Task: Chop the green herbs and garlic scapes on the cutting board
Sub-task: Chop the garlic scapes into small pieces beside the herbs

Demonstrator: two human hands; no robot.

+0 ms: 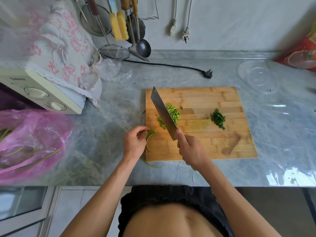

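The bench (282,134) is showing as grey veined stone, polished and throwing glare. The cutting board (213,142) is presenting as jointed wood strips, matt, with a darker stained patch. The cleaver (162,112) blade is reading as smooth brushed metal. The pink bag (30,142) is appearing as thin translucent plastic, crinkled and glossy. The floral cover (58,41) is looking like soft printed cloth with a lace edge. The clear lid (258,77) is appearing as glossy transparent plastic. The ladle (143,48) is gleaming as polished metal.
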